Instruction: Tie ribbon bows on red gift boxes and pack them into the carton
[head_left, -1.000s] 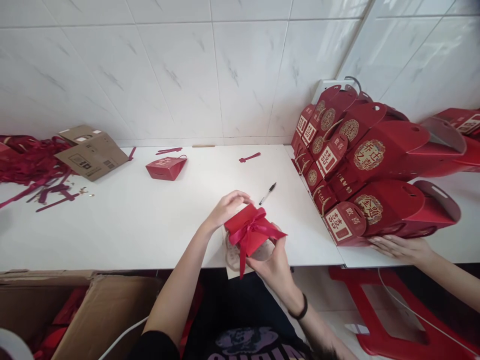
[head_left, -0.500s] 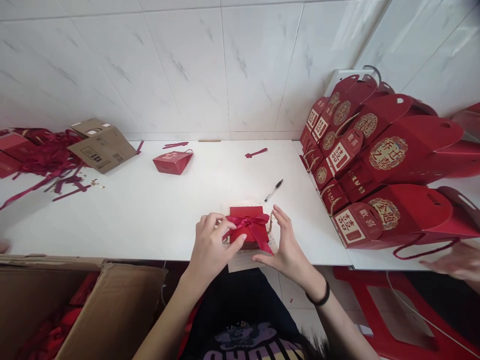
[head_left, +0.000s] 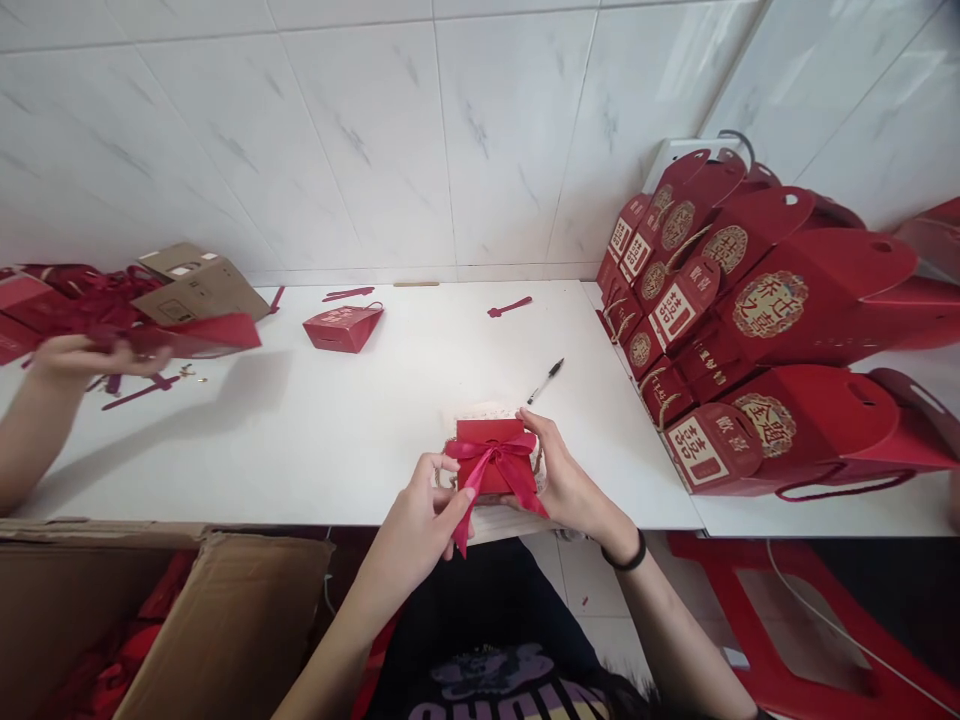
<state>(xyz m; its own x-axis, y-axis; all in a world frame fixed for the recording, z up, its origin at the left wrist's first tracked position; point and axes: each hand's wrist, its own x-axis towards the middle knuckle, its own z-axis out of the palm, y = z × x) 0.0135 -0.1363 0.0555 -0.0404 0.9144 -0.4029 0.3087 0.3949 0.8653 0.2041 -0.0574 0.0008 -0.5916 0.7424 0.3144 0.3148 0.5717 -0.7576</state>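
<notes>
A small red gift box (head_left: 487, 445) tied with a dark pink ribbon bow (head_left: 495, 458) sits at the near edge of the white table (head_left: 337, 420), on a pale lacy bag. My right hand (head_left: 566, 485) holds the box's right side, fingers curled around it. Fingers of my left hand (head_left: 420, 515) pinch one hanging tail of the ribbon below the bow. Both hands are closed on it.
Rows of red paper gift bags (head_left: 750, 310) lie stacked on the right. A pen (head_left: 546, 380) lies behind the box. One small red bag (head_left: 343, 326) and a flat cardboard box (head_left: 199, 285) are at the back left, where another person's hand (head_left: 75, 358) holds red paper. An open carton (head_left: 172, 620) stands at lower left.
The box was set down from a tilted hold and squared on the table. My left hand moved from its top to the ribbon tail. A person's hand on the right withdrew; another appeared on the left.
</notes>
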